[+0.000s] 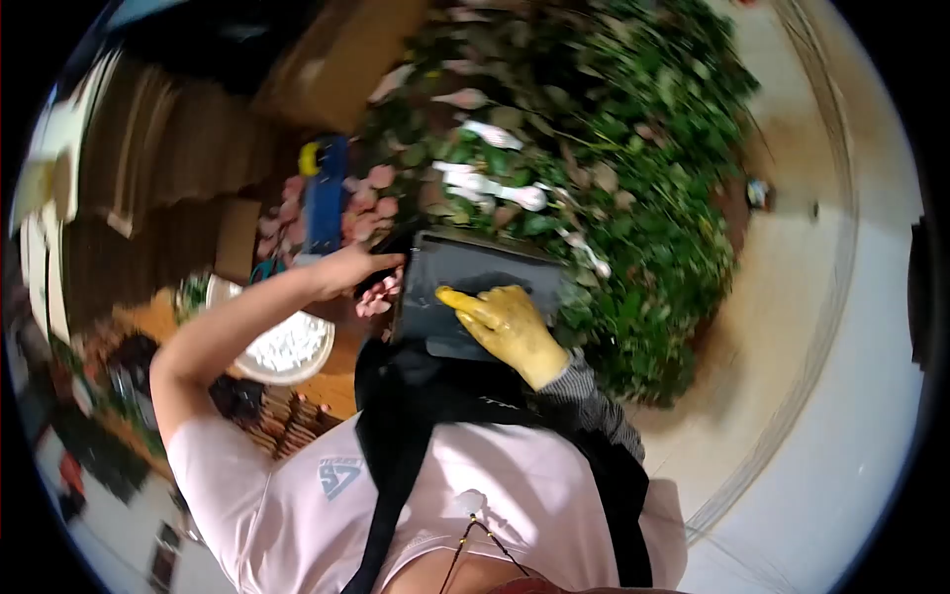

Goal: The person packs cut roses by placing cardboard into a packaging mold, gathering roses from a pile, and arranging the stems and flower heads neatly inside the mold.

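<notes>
A dark grey rectangular tray-like object [475, 272] with a raised rim lies in front of my waist; its exact kind is unclear. My bare left hand [361, 269] is closed at its left edge, with some fingers hidden. My right hand [510, 327] wears a yellow rubber glove. Its index finger stretches over the grey surface, and nothing shows in its grasp. Pink petals [378, 297] lie just below my left hand. Beyond the grey object are flower buds in white sleeves [495, 188] among leafy stems.
A large heap of leafy green stems [653, 198] spreads to the right. Leftward stand a white bowl of small white pieces [287, 348], a blue object with a yellow end [325, 193], more pink petals [371, 203] and stacked cardboard [148, 139]. A pale floor [792, 297] borders the heap.
</notes>
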A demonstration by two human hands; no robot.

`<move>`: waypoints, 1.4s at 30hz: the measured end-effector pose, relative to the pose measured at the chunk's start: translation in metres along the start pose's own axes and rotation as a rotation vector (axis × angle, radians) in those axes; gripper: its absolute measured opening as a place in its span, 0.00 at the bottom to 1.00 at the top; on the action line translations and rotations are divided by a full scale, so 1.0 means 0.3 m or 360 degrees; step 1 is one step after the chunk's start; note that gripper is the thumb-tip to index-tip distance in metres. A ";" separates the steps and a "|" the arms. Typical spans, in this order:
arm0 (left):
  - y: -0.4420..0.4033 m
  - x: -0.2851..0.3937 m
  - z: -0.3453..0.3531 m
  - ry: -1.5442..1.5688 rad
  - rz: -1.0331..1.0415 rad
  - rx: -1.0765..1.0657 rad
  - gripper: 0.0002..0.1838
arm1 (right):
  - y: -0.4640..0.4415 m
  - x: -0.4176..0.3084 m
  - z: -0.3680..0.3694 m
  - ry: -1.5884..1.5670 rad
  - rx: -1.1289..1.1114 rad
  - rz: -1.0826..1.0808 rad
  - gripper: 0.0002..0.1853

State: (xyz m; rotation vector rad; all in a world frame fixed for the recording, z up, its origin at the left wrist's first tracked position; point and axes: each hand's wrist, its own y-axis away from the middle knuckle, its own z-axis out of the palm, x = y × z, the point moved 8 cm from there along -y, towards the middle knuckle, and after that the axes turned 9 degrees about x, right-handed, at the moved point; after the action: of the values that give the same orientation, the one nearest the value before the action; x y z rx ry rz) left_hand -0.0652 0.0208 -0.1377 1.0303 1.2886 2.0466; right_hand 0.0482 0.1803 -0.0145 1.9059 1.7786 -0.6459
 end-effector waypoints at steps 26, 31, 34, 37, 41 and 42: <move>0.142 0.137 0.570 -0.2020 0.2078 0.0975 0.17 | 0.698 0.204 -0.140 0.0347 0.0075 0.1183 0.24; 0.132 0.139 0.575 -0.2063 0.2076 0.1014 0.13 | 0.687 0.399 0.096 -0.1372 -0.0404 0.1321 0.31; 0.143 0.142 0.584 -0.2034 0.2079 0.1010 0.12 | 0.628 0.336 -0.029 -0.0652 -0.0369 0.1003 0.32; 0.143 0.149 0.582 -0.2046 0.2022 0.1038 0.12 | 0.601 0.328 -0.048 -0.0554 -0.0371 0.0990 0.32; 0.147 0.157 0.588 -0.2062 0.2002 0.1053 0.12 | 0.617 0.416 0.083 -0.0661 -0.0527 0.0935 0.36; 0.145 0.156 0.588 -0.2075 0.2004 0.1054 0.12 | 0.632 0.433 0.133 -0.1007 -0.0461 0.1086 0.37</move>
State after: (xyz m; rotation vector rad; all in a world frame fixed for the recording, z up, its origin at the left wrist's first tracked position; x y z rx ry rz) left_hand 0.0496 0.1292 -0.0364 3.2314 0.4651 0.7426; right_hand 0.2435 0.2453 -0.1239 1.6899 0.7216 -0.5947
